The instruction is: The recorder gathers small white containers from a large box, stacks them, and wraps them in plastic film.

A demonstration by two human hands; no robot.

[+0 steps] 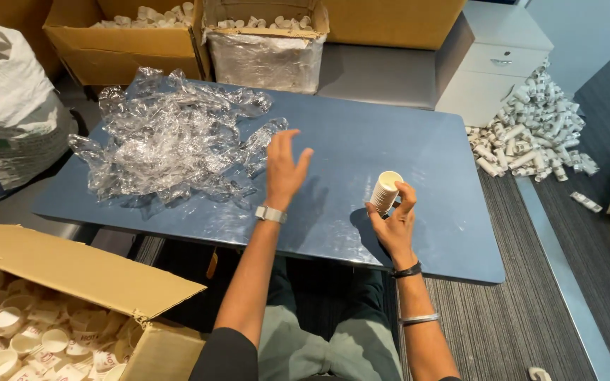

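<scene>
A short stack of white paper cups (385, 192) is being held above the blue table (404, 152), tilted with its open mouth facing up and away. The right hand (394, 224) is gripping it: the thumb is lying along the stack's near side, and the fingers (407, 197) are curling around its right side, closed snugly on the cups.

The left hand (285, 171) is hovering over the table to the left of the stack, well apart from it. Its fingers (277, 141) are spreading wide and holding nothing; whether the fingertips are touching anything cannot be told. Just beyond those fingertips, a heap of crumpled clear plastic wrap (171, 134) is lying on the table.

Below the left forearm, an open cardboard box (72, 271) of loose white cups is standing. Far right of the gripping fingers, a pile of stacked cups (531, 130) is lying on the floor.
</scene>
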